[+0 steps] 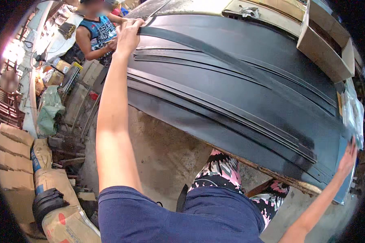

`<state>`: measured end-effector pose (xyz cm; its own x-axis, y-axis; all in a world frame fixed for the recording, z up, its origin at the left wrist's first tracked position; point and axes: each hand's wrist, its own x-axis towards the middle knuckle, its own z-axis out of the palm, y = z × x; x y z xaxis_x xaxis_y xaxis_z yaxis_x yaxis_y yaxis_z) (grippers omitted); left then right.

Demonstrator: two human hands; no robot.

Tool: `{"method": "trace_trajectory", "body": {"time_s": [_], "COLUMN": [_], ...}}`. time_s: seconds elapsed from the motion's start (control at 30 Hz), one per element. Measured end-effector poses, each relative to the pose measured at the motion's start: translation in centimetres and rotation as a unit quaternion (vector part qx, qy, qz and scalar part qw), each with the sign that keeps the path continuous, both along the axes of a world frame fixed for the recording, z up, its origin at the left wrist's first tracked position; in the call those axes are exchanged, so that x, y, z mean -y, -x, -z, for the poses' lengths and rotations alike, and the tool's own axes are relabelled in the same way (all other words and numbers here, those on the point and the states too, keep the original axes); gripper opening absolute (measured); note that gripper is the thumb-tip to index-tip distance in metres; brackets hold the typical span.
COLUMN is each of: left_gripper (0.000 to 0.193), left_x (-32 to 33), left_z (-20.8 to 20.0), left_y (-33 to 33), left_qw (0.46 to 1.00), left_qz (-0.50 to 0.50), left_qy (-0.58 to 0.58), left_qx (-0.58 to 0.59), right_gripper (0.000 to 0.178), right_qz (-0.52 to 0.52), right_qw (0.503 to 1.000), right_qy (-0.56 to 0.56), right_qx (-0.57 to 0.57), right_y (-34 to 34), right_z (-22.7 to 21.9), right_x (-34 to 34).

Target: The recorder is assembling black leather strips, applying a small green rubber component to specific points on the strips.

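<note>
A long black belt-like strip (215,50) runs diagonally above the black-topped table, from far left to near right. My left hand (129,34) is raised at the table's far left, closed around one end of it. At the right edge my right hand (347,158) is by the strip's other end, over a blue sheet (341,174). Its fingers are smeared, so its grip is unclear. Beneath, several more black strips (215,104) lie lengthwise on the table (166,103), some with rows of small holes and one with a rounded end.
Across the far left corner a person (94,36) in a blue patterned top is at work. An open cardboard box (326,44) stands at the back right, near clear plastic bags (353,109). Stacked cardboard (13,162) and a brown sack (63,202) are at my lower left.
</note>
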<state>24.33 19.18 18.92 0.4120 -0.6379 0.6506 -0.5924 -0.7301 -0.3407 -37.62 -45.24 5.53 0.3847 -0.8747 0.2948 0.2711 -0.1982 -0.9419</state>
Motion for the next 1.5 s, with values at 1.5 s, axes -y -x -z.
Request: {"method": "trace_trajectory", "body": {"time_s": [1.5], "left_gripper": [0.037], "left_x": [29.3], "left_z": [15.9], "left_y": [35.7], "left_qw": [0.729], "left_qz": [0.458], "left_qy": [0.042], "left_qx": [-0.507], "right_gripper": [0.016], "right_qz": [-0.001], "right_qw": [0.981], "right_qy": [-0.137], "right_qx": [-0.139], "right_y": [20.7], "right_z": [4.3], "right_x": [-8.8]}}
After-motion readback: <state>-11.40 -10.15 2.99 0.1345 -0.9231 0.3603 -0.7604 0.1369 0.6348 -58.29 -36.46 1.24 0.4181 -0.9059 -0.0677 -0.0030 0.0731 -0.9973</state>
